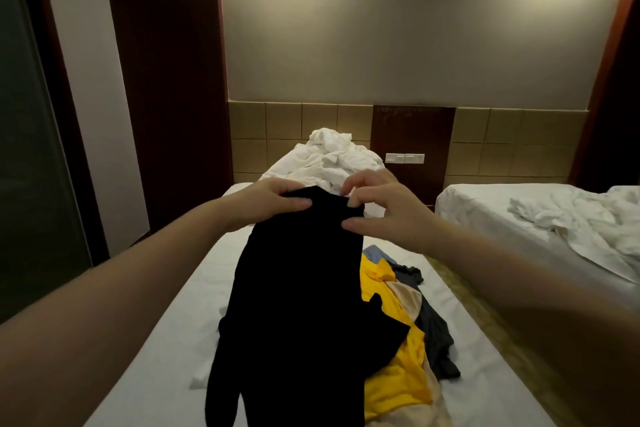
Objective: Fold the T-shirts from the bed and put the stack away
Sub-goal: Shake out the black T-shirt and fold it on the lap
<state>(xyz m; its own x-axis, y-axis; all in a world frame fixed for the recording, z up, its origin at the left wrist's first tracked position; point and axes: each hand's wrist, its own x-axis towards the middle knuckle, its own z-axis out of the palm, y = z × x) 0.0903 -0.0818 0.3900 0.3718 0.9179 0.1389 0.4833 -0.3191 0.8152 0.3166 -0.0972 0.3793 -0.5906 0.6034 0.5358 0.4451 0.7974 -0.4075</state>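
Black jersey, soft and limp: the black shirt [301,288] hangs in the air over the near middle of the bed [156,340]. It is held up by its top edge, and its lower part drapes down past the bottom of the view. The left hand [277,199] grips the left end of that edge, thumb across the front and fingers curled behind. The right hand [377,208] pinches the right end, thumb on the front and fingertips at the rim, its other fingers loosely spread.

The cloth looks light and has no stiffness, so it will likely sag and bunch wherever it is unsupported. It seems neither slippery nor fragile. The hands are close together, so the shirt hangs narrow and doubled on itself. Taking it at the two shoulder seams, well apart, should let it fall flat for folding.

One shirt is in hand. The pile [415,350] lies on the bed just right of it and shows four colours: yellow [391,381], beige [407,300], dark grey [436,340] and a blue scrap [375,253] at the far end. They overlap, so the number of garments cannot be told. There are two beds: a second bed [519,211] stands to the right, and one heap of white bedding [332,156] lies at the far end of this one.
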